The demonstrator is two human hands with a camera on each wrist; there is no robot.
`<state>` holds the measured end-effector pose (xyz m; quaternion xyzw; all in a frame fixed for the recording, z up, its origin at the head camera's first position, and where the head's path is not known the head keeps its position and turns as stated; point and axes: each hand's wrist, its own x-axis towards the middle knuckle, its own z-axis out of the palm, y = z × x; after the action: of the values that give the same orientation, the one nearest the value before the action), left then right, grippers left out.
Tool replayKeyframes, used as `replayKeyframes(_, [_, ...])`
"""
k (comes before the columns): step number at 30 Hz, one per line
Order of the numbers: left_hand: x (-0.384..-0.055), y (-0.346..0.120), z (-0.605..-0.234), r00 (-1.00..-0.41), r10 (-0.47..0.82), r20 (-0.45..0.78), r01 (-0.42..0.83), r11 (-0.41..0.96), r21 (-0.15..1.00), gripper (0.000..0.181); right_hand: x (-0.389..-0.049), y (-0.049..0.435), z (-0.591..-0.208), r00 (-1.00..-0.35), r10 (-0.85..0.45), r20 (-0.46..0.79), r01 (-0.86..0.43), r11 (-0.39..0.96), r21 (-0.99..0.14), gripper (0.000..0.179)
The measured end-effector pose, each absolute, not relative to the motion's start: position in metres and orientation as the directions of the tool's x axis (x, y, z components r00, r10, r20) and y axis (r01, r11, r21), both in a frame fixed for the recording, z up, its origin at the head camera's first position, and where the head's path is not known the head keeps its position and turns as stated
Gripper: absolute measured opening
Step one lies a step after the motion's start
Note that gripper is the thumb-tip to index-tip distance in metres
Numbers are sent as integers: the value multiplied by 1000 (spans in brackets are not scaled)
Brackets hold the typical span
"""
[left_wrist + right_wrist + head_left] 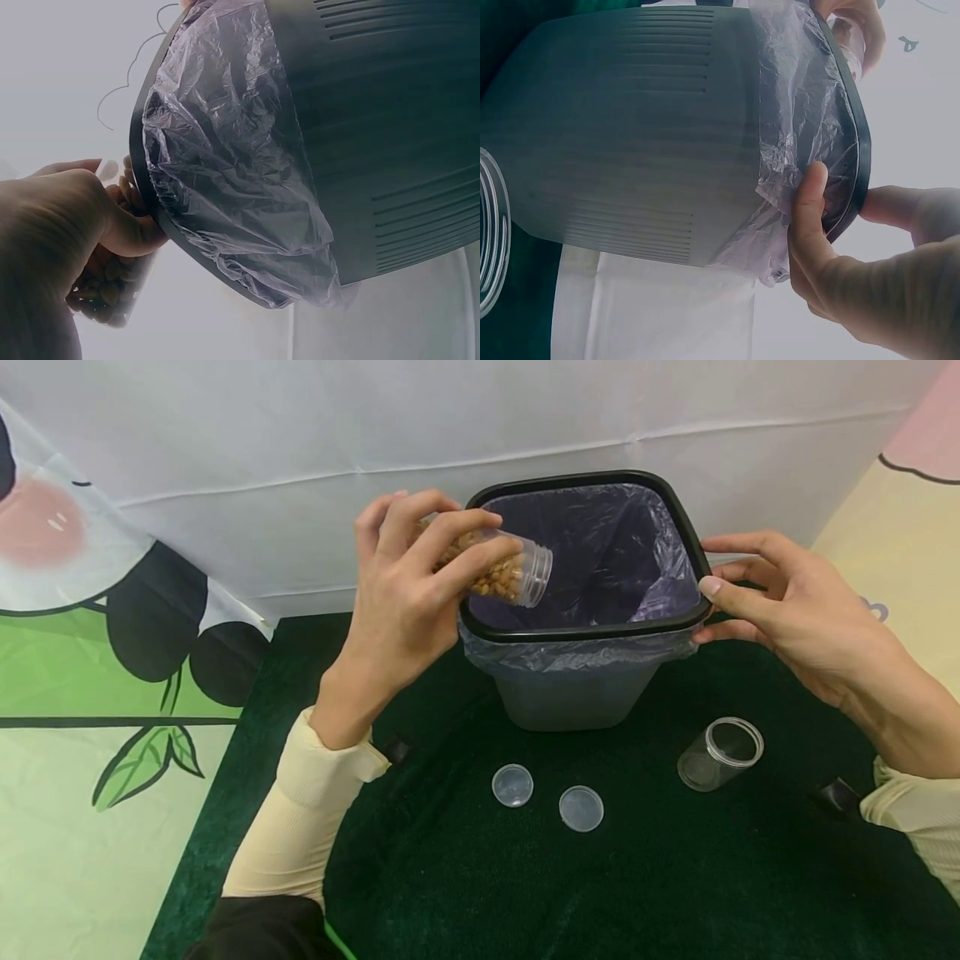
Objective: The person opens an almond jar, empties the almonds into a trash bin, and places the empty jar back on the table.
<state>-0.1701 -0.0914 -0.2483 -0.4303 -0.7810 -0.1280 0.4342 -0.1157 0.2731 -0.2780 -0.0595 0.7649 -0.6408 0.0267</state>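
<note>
My left hand [416,577] grips a clear plastic jar [536,575] of small tan-brown nuts or kernels. The jar lies tilted over the left rim of a grey trash bin [570,697], its uncapped mouth pointing right and a little down into the bin. A thin purplish bag [555,552] lines the bin and folds over outside, under the black rim ring [577,633]. At the bin's right corner, my right hand [810,602] pinches the rim, thumb on top and fingers around the outside. In the left wrist view, the nuts [109,289] show below my thumb.
An uncapped clear jar [720,754] stands on the dark green cloth [480,877], right of the bin. Two round translucent lids [512,785] lie in front of the bin. A white sheet [300,443] hangs close behind, with a printed cartoon backdrop [45,693] at left.
</note>
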Motion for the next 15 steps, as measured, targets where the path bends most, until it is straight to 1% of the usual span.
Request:
replayKeyframes(8, [-170, -91, -249, -247, 553, 795, 788, 593, -167, 38, -116, 273, -278, -992, -123, 38, -60, 180, -982, 54])
replayKeyframes(15, [-170, -91, -249, -251, 559, 790, 787, 593, -170, 39, -116, 274, -278, -988, -147, 51, -65, 95, -993, 52])
